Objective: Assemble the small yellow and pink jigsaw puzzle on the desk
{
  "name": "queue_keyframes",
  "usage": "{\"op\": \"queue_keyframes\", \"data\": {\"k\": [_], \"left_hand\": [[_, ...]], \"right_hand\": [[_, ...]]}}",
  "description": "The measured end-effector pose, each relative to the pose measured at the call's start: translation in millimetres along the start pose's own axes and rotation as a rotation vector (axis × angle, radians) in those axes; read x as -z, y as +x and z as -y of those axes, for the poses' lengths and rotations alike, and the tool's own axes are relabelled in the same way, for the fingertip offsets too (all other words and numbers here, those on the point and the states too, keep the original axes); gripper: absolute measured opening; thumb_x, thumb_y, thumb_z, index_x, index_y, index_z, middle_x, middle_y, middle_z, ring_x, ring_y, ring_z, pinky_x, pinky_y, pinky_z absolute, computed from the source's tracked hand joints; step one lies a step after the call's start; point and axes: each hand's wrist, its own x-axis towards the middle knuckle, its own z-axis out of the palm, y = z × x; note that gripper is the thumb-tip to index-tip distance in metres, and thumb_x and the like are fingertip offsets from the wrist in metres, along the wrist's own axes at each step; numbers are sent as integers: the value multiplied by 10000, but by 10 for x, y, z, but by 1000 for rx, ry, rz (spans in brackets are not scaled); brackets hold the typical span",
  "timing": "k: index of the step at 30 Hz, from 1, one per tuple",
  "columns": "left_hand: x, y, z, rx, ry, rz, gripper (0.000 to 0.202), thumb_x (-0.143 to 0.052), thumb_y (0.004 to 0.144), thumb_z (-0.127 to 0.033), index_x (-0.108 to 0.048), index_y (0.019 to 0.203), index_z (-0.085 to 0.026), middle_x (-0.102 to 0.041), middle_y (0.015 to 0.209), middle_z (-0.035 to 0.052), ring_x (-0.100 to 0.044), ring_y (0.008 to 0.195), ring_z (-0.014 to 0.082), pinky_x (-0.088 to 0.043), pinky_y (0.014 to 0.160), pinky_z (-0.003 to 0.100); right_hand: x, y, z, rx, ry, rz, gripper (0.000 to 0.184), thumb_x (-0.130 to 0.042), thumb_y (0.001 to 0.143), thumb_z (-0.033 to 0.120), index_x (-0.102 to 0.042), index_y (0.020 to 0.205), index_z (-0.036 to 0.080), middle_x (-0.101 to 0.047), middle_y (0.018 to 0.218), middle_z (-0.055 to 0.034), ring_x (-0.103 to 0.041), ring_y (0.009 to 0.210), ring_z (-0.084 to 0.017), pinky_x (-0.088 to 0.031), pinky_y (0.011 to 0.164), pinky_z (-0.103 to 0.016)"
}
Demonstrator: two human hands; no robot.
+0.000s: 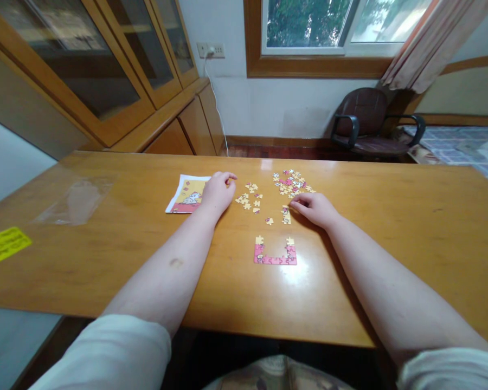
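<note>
Wooden table (390,216), left hand (219,190) loosely curled, looks empty; right hand (315,209) near-pinched at the jigsaw strip (286,215), can't tell if gripping; bumping could split it.

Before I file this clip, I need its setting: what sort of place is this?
Probably a study or home office: a glass-fronted cabinet stands on the left, a long wooden table fills the foreground, and an office-style armchair sits beyond it.
</note>
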Motion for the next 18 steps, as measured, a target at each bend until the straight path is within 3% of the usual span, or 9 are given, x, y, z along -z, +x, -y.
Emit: {"op": "queue_keyframes", "data": {"k": [7, 18], "left_hand": [[-33, -33, -39, -28, 8, 88, 240, -497, 818, -191, -703, 936, -222, -624, 900, 48, -581, 861, 198, -446, 826, 308], [-109, -40, -21, -64, -19, 127, 239, -488, 836, -222, -711, 921, -219, -626, 878, 46, -580, 825, 193, -458, 784, 305]], "right_hand": [[24, -20, 27, 11, 11, 18, 262, -524, 821, 377, -690, 763, 183, -602, 626, -4, -500, 593, -134, -361, 591, -263], [44, -37, 47, 38, -23, 36, 187, -492, 751, 295, -568, 616, 189, -521, 562, 21, -459, 555, -122, -334, 569, -248]]}}
